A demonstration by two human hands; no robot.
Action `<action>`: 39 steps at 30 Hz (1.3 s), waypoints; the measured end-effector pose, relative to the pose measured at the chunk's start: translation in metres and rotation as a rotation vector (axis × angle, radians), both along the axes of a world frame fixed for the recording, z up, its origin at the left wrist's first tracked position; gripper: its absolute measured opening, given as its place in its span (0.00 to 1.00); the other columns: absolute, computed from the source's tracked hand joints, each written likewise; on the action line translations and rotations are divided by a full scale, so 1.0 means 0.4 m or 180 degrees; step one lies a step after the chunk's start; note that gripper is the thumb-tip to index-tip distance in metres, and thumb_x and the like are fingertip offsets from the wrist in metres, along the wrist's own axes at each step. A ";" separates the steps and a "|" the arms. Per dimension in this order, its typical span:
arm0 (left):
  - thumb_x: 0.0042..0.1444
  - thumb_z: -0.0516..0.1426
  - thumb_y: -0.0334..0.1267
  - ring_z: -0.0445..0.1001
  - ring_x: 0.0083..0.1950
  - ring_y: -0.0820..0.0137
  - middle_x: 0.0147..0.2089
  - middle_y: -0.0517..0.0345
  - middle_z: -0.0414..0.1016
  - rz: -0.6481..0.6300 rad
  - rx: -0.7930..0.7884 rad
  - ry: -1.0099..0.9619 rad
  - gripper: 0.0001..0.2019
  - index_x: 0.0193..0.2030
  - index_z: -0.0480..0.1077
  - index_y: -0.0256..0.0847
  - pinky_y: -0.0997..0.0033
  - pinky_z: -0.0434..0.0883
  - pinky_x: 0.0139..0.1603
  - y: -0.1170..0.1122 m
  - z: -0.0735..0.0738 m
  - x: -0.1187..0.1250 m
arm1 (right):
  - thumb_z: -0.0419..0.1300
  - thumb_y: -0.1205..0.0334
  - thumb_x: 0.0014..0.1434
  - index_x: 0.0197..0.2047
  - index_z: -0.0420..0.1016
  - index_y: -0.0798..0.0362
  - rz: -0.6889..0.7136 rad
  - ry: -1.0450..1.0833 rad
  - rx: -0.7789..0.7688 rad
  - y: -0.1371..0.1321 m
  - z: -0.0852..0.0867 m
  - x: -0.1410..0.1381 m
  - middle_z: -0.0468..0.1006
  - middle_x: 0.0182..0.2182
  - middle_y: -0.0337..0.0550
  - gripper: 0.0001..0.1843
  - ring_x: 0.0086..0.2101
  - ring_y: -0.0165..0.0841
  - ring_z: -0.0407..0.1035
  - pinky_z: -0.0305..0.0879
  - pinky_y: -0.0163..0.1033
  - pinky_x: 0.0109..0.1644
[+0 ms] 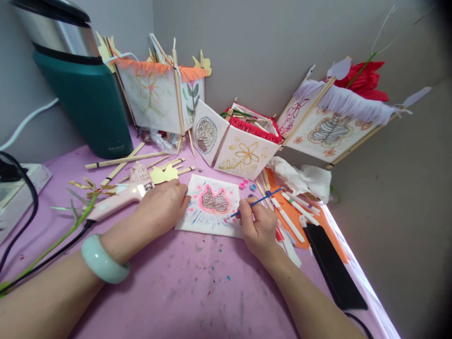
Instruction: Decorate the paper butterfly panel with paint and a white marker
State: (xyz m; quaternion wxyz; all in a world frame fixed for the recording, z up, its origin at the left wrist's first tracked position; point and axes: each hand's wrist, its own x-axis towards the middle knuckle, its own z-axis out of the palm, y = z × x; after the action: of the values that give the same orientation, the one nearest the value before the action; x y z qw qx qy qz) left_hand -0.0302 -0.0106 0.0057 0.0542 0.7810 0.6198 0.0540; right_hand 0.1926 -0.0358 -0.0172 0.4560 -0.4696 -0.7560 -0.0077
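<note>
A white painted sheet [212, 226] lies flat on the purple tabletop. It bears a brown-lined, pink-edged butterfly-like shape with blue dabs and pink spots around it. My left hand [165, 203], fingers curled, grips the sheet's left edge. In my right hand [258, 226] is a thin blue paintbrush [265, 197], pinched between thumb and fingers. Its tip meets the lower right part of the picture. Just beyond the sheet's upper right corner sit small paint pots [253, 187] with pink, blue and purple paint.
Paper lanterns [148, 101] on wooden sticks stand along the wall, beside a teal tumbler [84, 103]. A pink glue gun [115, 203] and loose sticks [127, 160] lie left. On the right are white markers [287, 219], orange paper [319, 226], crumpled tissue [300, 176] and a black phone-like slab [334, 266].
</note>
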 end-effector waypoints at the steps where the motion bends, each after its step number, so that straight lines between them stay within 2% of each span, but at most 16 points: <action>1: 0.62 0.44 0.40 0.73 0.39 0.60 0.38 0.48 0.73 -0.0003 -0.0002 0.0008 0.16 0.36 0.71 0.39 0.64 0.65 0.35 0.000 0.000 0.000 | 0.51 0.64 0.64 0.23 0.67 0.53 -0.0021 0.0040 -0.0011 0.000 0.001 0.002 0.74 0.22 0.40 0.18 0.21 0.27 0.68 0.61 0.34 0.27; 8: 0.62 0.44 0.41 0.73 0.38 0.60 0.38 0.48 0.73 -0.0025 0.0035 0.0026 0.16 0.36 0.71 0.39 0.64 0.65 0.35 0.002 -0.004 0.001 | 0.51 0.60 0.65 0.29 0.70 0.54 -0.0547 0.0438 -0.0002 0.026 0.015 0.036 0.75 0.23 0.41 0.15 0.23 0.30 0.69 0.63 0.36 0.28; 16: 0.62 0.44 0.40 0.74 0.40 0.59 0.38 0.47 0.73 -0.0084 0.0044 0.0032 0.15 0.35 0.70 0.38 0.63 0.66 0.37 0.001 -0.002 0.001 | 0.52 0.53 0.64 0.32 0.74 0.55 -0.1169 0.0309 -0.0104 0.113 0.064 0.099 0.75 0.20 0.40 0.17 0.24 0.34 0.71 0.63 0.37 0.32; 21: 0.62 0.44 0.40 0.74 0.39 0.59 0.37 0.47 0.73 -0.0094 0.0089 0.0076 0.15 0.33 0.69 0.38 0.62 0.66 0.36 0.001 -0.001 0.000 | 0.51 0.52 0.63 0.29 0.74 0.55 -0.1135 0.0032 -0.0255 0.153 0.049 0.104 0.76 0.21 0.43 0.19 0.23 0.34 0.71 0.62 0.36 0.31; 25: 0.62 0.43 0.39 0.74 0.38 0.61 0.37 0.47 0.73 -0.0090 0.0065 0.0017 0.16 0.33 0.69 0.38 0.63 0.66 0.36 -0.001 0.002 0.000 | 0.51 0.55 0.63 0.30 0.74 0.54 -0.1187 -0.0206 -0.0356 0.172 0.026 0.093 0.76 0.21 0.42 0.17 0.22 0.33 0.70 0.60 0.35 0.29; 28: 0.62 0.44 0.39 0.74 0.39 0.61 0.37 0.47 0.73 -0.0051 0.0056 0.0015 0.16 0.33 0.69 0.38 0.63 0.66 0.36 -0.003 0.005 0.001 | 0.52 0.55 0.62 0.28 0.74 0.54 -0.1223 -0.0345 -0.0306 0.182 0.024 0.093 0.76 0.20 0.43 0.16 0.23 0.34 0.70 0.59 0.35 0.28; 32: 0.62 0.45 0.39 0.74 0.39 0.61 0.38 0.47 0.74 -0.0044 0.0093 0.0032 0.15 0.34 0.70 0.38 0.63 0.66 0.37 -0.006 0.005 0.002 | 0.52 0.53 0.63 0.31 0.73 0.55 -0.1093 0.0219 -0.0177 0.153 0.059 0.078 0.77 0.21 0.43 0.17 0.23 0.34 0.71 0.64 0.37 0.31; 36: 0.62 0.45 0.37 0.74 0.39 0.60 0.37 0.46 0.74 -0.0089 0.0120 -0.0006 0.15 0.35 0.71 0.37 0.62 0.67 0.38 -0.005 -0.001 0.000 | 0.52 0.51 0.64 0.31 0.70 0.53 -0.0348 0.1164 -0.0681 0.063 0.090 0.015 0.75 0.20 0.37 0.17 0.18 0.29 0.69 0.64 0.34 0.25; 39: 0.62 0.44 0.37 0.74 0.40 0.58 0.37 0.45 0.74 -0.0108 0.0116 -0.0047 0.16 0.35 0.72 0.36 0.61 0.67 0.38 -0.001 -0.007 -0.002 | 0.52 0.53 0.65 0.28 0.68 0.53 0.0086 0.1284 -0.0912 -0.003 0.076 -0.036 0.74 0.18 0.36 0.17 0.17 0.27 0.68 0.64 0.33 0.23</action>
State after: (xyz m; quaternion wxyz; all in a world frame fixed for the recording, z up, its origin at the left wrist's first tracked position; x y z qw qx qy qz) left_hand -0.0309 -0.0110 0.0030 0.0455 0.7918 0.6050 0.0701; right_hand 0.1783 -0.0371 0.0133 0.5264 -0.5114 -0.6493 0.1995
